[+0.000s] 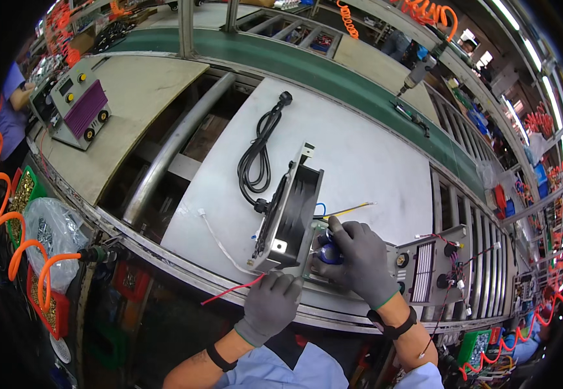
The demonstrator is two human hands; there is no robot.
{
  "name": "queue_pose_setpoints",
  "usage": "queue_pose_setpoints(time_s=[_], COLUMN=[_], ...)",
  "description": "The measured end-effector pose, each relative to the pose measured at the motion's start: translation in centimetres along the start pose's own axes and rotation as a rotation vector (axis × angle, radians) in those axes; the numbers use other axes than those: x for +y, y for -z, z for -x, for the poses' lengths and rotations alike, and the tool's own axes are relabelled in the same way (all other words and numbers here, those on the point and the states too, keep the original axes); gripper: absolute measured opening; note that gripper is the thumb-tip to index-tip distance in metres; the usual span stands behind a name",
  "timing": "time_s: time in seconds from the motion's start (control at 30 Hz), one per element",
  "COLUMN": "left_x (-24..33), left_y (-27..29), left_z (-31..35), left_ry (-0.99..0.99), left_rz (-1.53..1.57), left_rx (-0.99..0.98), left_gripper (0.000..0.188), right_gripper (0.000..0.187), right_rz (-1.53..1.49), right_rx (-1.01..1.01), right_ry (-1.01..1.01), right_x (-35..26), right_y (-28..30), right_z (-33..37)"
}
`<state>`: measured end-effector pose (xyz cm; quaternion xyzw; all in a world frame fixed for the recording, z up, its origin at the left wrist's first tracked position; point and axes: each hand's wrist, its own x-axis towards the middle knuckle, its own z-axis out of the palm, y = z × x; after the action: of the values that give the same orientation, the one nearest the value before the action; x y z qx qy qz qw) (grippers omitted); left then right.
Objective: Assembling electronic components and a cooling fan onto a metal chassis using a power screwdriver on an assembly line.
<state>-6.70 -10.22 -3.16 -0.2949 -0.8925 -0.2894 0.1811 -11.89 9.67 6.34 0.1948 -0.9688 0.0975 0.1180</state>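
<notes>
A metal panel with a black fan housing [298, 214] stands upright on the white board, its black power cord [255, 162] coiled behind it. My left hand [270, 308], in a grey glove, is closed at the panel's near lower edge; its fingertips are partly hidden. A red wire [233, 288] runs out leftward beside it. In a grey glove too, my right hand [362, 259] closes round a dark blue rounded part [331, 253] just right of the fan housing. Beneath it shows part of a green circuit board [320, 272]. Yellow and black wires [353, 209] stick out behind that hand.
The white board [372, 175] lies across rollers. On the right rests a grey panel [424, 266] with loose wires. A purple-and-grey machine [74, 107] stands far left, near another person [14, 117]. Screw bins [48, 301] sit at left; a power driver [417, 71] hangs beyond the green belt.
</notes>
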Motion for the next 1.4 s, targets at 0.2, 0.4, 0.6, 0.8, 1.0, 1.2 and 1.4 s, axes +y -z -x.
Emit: queue_pose_setpoints(time_s=[0.2,0.4,0.6,0.8,1.0,1.2,1.4], left_x=[0.4,0.6,0.7,0.8,0.8,1.5,0.7], left_y=[0.0,-0.7,-0.6,-0.5,-0.8,-0.8,-1.7], left_z=[-0.2,0.1,-0.1,-0.2,-0.2,-0.4,0.5], left_ry=[0.008,0.011,0.004,0.024,0.019,0.077,0.091], left_rz=[-0.024,-0.059,0.017,0.019,-0.012,0.028,0.119], left_rx=[-0.008,-0.014,-0.006,-0.055,-0.057,-0.075,-0.121], left_gripper=[0.020,0.022,0.026,0.023,0.020,0.023,0.024], right_gripper=[0.072,0.083,0.078,0.067,0.075,0.056,0.041], right_rz=[-0.028,0.033,-0.030,-0.509,-1.209,-1.115,-0.545], right_rx=[0.013,0.252,0.040,0.073,0.449,0.590,0.552], right_ry=[-0.025,-0.001,-0.226,-0.488,-0.775,-0.519,-0.605], right_x=[0.2,1.2,2.1,4.6,5.6,4.9,12.4], right_y=[0.0,1.7,-2.4,-0.3,6.3,6.5,1.3], right_z=[0.1,-1.4,-1.2,0.6,-3.2,-11.2,-20.5])
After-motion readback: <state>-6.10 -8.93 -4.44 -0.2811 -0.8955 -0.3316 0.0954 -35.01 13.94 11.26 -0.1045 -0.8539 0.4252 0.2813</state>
